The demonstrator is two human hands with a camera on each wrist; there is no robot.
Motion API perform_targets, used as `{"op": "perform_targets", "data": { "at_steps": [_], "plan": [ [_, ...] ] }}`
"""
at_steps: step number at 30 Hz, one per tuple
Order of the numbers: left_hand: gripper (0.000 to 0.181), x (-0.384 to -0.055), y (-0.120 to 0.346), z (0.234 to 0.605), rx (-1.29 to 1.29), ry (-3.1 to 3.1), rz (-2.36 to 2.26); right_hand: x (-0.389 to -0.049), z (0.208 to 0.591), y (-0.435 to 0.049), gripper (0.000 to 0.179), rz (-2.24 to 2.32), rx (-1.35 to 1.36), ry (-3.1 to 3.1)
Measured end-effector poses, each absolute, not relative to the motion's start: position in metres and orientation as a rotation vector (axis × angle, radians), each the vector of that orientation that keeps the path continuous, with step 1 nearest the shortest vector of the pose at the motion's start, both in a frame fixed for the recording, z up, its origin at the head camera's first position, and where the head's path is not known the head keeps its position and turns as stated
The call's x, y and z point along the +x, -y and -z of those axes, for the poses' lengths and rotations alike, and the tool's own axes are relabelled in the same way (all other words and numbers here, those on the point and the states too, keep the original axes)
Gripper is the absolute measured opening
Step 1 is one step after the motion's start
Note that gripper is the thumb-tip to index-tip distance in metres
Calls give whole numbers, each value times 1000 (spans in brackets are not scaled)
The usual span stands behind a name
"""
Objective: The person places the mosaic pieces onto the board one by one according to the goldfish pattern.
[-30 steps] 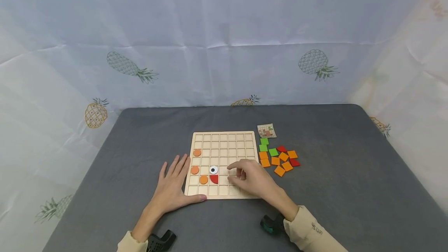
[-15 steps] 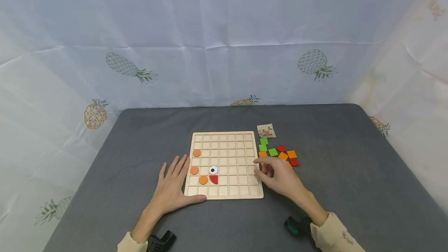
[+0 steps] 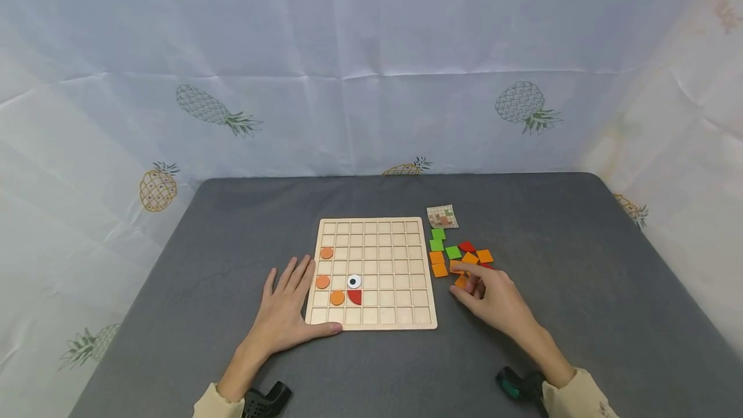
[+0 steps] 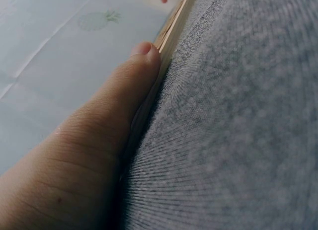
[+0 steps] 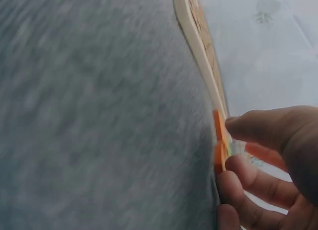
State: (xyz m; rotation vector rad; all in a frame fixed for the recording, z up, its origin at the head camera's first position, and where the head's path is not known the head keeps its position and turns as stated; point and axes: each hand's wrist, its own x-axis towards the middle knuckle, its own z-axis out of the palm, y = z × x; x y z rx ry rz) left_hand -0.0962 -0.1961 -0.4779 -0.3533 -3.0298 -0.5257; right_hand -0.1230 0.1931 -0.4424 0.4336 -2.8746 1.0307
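A wooden grid board [image 3: 371,327] lies on the grey tabletop. On its left part sit a few orange discs [image 3: 337,298], a white disc with a black dot [image 3: 354,282], and a red quarter-round tile [image 3: 355,297]. My left hand [image 3: 284,315] rests spread at the board's near left corner; in the left wrist view its thumb [image 4: 136,76] touches the board's edge. Over the orange square tiles [image 3: 439,270] right of the board, my right hand [image 3: 493,295] hovers, thumb and index finger apart. It hides part of that group. Whether a fingertip touches a tile cannot be told.
Green tiles [image 3: 453,252] and red tiles [image 3: 467,246] lie among the orange ones. A small pattern card [image 3: 442,217] is behind them. A pineapple-print cloth [image 3: 360,121] hangs behind the table.
My right hand has moved right, off the board and over to the loose tiles. The left hand and the pieces on the board have stayed put.
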Motion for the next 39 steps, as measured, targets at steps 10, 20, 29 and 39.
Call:
{"op": "perform_targets", "data": {
  "at_steps": [10,20,29,39],
  "plan": [
    [130,-96,196,478,-357,3034,523,-122,445,-203,39,-988,295,2945],
    [130,-96,196,478,-356,3020,528,-120,444,-206,37,-989,225,2974],
    [130,-95,196,479,-353,3041,534,-118,443,-207,34,-974,203,2993],
    [129,-95,196,478,-350,3033,534,-120,442,-207,28,-922,289,2991]
  ]
}}
